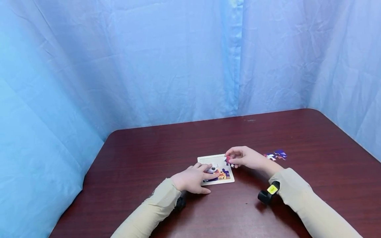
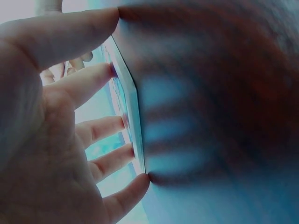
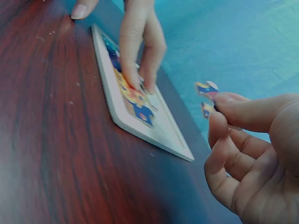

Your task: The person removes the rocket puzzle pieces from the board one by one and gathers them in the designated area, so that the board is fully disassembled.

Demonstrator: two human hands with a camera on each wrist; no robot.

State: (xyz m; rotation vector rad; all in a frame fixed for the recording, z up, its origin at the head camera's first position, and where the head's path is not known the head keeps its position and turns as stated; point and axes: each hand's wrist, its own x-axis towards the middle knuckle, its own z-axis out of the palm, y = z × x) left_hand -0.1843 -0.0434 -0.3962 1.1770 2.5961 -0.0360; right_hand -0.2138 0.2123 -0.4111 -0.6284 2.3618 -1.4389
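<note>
A white-framed jigsaw puzzle tray (image 1: 233, 180) lies on the table, its near part filled with colourful pieces (image 3: 133, 95). My left hand (image 1: 194, 178) spreads over its left side with straight fingers. In the left wrist view, the fingertips (image 2: 119, 122) rest on the tray's edge and pieces, and the thumb (image 2: 74, 35) reaches down beside it. Above the tray's right edge, my right hand (image 1: 245, 158) pinches a puzzle piece (image 3: 205, 88) between thumb and fingers. That piece shows red, purple and white, and the fingers hide part of it.
Several loose puzzle pieces (image 1: 276, 154) lie on the dark red table (image 1: 166, 145) to the right, behind the right wrist. A black wrist camera (image 1: 268, 194) hangs under the right sleeve. Pale blue curtains (image 1: 166, 66) stand beyond the table's back and sides.
</note>
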